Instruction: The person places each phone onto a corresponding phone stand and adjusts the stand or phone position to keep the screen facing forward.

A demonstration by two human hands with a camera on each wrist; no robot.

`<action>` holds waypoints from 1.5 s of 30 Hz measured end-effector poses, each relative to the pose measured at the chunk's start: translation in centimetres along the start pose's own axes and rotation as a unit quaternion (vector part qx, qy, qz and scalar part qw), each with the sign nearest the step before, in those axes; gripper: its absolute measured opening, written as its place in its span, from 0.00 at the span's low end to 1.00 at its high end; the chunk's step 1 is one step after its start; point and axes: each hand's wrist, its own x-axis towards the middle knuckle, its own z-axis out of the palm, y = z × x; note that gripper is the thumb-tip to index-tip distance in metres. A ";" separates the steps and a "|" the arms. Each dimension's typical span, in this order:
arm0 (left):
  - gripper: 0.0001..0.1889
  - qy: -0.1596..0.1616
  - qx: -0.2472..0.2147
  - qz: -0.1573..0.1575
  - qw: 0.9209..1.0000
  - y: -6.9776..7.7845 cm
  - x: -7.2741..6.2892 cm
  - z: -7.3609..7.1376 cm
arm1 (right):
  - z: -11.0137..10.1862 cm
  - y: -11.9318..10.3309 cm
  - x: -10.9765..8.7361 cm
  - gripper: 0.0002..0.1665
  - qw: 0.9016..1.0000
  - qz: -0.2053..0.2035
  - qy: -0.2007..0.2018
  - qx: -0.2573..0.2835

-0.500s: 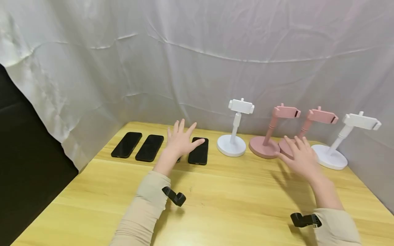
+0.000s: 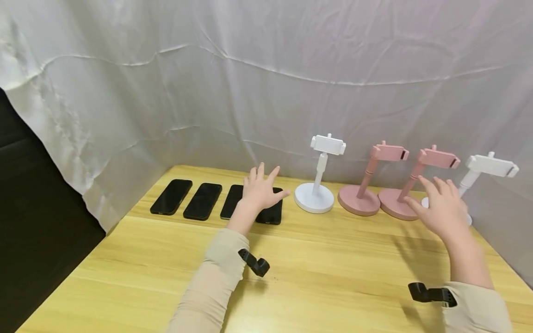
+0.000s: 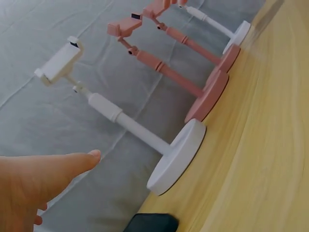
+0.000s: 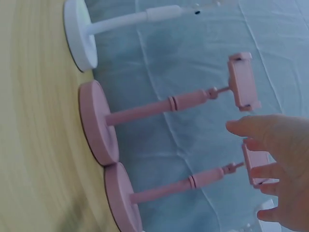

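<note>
- Currently the left hand (image 2: 259, 190) is hovering above the tabletop (image 2: 312, 270), fingers spread wide, thumb out toward the right, holding nothing.
- Beneath and just beside it, the third phone (image 2: 231, 200) and the fourth phone (image 2: 271, 214) are lying flat, both partly hidden by that hand; the left wrist view is showing a gap between hand and phone.
- Farther left, the first phone (image 2: 171, 196) and the second phone (image 2: 202, 201) are lying apart from each other, their far ends slanting a little rightward.
- All four phones are pointing away from the person, long axes running front to back, roughly along the left hand's fingers; the left hand is clearly the nearer one.
- Meanwhile the right hand (image 2: 445, 210) is hanging near holder height, fingers parted and gripping nothing, covering part of the right white stand (image 2: 491, 165); whether it is touching that stand, I cannot tell.
- Just left of it, the right pink stand (image 2: 414, 180) is standing upright, then the left pink stand (image 2: 368, 175) and the left white stand (image 2: 314, 199).
- Their clamp heads are lying crosswise, long axes running side to side, across the phones' direction.
</note>
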 end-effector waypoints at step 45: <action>0.37 -0.050 -0.038 -0.138 0.988 1.2 4.2 6.0 | -2.1 10.0 4.9 0.38 0.962 0.129 0.240 -0.010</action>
